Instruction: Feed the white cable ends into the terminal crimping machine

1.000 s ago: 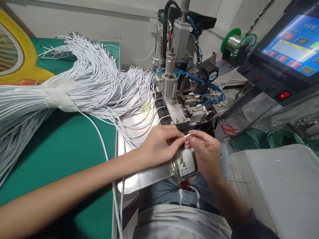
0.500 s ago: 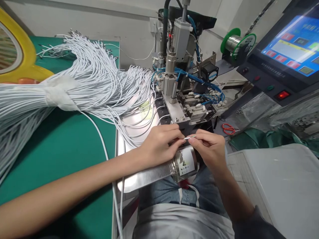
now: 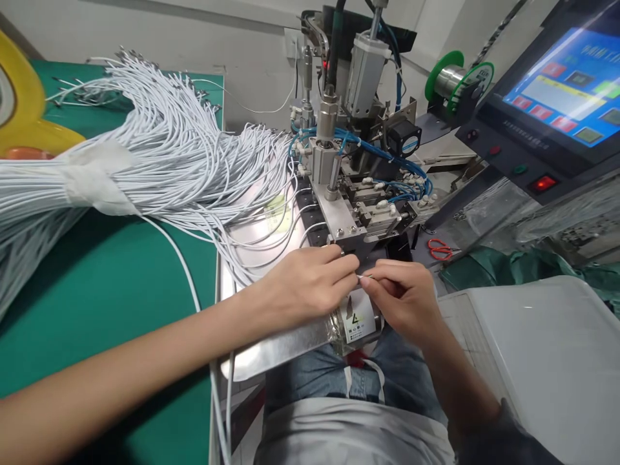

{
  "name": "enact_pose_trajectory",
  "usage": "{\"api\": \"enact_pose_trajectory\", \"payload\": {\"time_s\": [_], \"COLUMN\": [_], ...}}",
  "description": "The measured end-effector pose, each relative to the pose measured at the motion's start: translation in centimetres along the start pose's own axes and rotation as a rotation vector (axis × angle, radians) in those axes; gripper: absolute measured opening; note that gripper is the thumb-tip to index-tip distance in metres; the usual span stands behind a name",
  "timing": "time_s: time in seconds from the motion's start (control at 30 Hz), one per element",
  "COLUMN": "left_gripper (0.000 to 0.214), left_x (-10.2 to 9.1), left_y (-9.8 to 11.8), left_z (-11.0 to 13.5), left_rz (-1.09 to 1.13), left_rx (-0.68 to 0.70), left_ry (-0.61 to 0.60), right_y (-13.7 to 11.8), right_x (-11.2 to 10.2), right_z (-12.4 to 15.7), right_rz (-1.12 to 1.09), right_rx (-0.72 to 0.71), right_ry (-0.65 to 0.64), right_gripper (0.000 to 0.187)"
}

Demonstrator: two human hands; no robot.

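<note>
My left hand [image 3: 322, 281] is closed in a pinch on the end of a white cable [image 3: 359, 278], of which only a short bit shows between the two hands. Close beside it, my right hand [image 3: 404, 294] pinches the thin wire tip of that same cable. Both hands are just in front of a machine [image 3: 334, 200] with metal cylinders and blue air hoses. Below the fingers sits a metal cylinder with a white label [image 3: 359, 316]. Several white cables run from a big bundle [image 3: 184, 155] into the machine's left side.
The bundle, tied with white wrap [image 3: 99, 177], lies on a green mat [image 3: 116, 278] and a metal tray [image 3: 276, 349]. To the right are a control screen [image 3: 566, 90], a solder wire spool [image 3: 458, 81], red-handled scissors [image 3: 440, 249] and a white surface [image 3: 557, 349]. A yellow object [image 3: 29, 97] stands at left.
The hands have come closer together and slightly lower, so less of the cable end shows between them. The surroundings sit a little further left as the camera shifted.
</note>
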State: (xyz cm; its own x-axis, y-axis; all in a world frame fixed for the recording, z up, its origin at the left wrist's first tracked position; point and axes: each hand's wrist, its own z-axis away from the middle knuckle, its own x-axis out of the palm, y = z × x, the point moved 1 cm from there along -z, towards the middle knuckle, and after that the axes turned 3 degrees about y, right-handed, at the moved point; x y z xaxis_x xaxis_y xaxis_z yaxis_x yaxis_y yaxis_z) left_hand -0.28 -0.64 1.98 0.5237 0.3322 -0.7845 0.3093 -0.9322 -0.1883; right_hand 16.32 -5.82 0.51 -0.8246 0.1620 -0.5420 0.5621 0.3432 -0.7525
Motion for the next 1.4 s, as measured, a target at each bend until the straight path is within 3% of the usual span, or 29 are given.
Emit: {"api": "enact_pose_trajectory", "payload": {"time_s": [0.17, 0.27, 0.4, 0.47, 0.53, 0.67, 0.83, 1.1, 1.27, 1.4], "left_gripper": [0.022, 0.016, 0.017, 0.019, 0.02, 0.02, 0.017, 0.011, 0.012, 0.017], "left_x": [0.7, 1.1, 1.5, 1.7, 1.8, 1.9, 1.9, 1.9, 2.1, 2.3], "left_y": [0.3, 0.4, 0.3, 0.3, 0.3, 0.4, 0.4, 0.6, 0.8, 0.8], "left_z": [0.0, 0.2, 0.4, 0.4, 0.4, 0.5, 0.4, 0.4, 0.5, 0.8], "left_rz": [0.317, 0.558, 0.655, 0.637, 0.623, 0.602, 0.581, 0.591, 0.604, 0.643], "left_rx": [-0.327, -0.442, -0.477, -0.491, -0.498, -0.486, -0.499, -0.526, -0.53, -0.53], "left_ry": [0.093, 0.093, 0.045, 0.044, 0.054, 0.054, 0.054, 0.122, 0.128, 0.073], "right_y": [-0.2, 0.1, 1.2, 1.6, 1.6, 1.2, 1.1, 1.5, 1.5, 1.6], "right_x": [1.4, 2.4, 2.7, 2.4, 2.2, 1.8, 2.0, 2.2, 2.1, 1.9], "right_z": [0.4, 0.7, 0.6, 0.5, 0.5, 0.7, 0.9, 0.2, -0.1, 0.0], "right_rz": [-0.154, -0.255, -0.261, -0.187, -0.071, 0.121, 0.225, -0.365, -0.388, -0.375], "right_rx": [0.006, 0.084, 0.141, 0.118, 0.061, -0.13, -0.287, 0.138, 0.098, 0.063], "right_ry": [0.248, 0.316, 0.361, 0.419, 0.455, 0.465, 0.531, 0.309, 0.336, 0.283], "right_gripper": [0.021, 0.022, 0.015, 0.028, 0.029, 0.013, 0.013, 0.011, 0.009, 0.01]}}
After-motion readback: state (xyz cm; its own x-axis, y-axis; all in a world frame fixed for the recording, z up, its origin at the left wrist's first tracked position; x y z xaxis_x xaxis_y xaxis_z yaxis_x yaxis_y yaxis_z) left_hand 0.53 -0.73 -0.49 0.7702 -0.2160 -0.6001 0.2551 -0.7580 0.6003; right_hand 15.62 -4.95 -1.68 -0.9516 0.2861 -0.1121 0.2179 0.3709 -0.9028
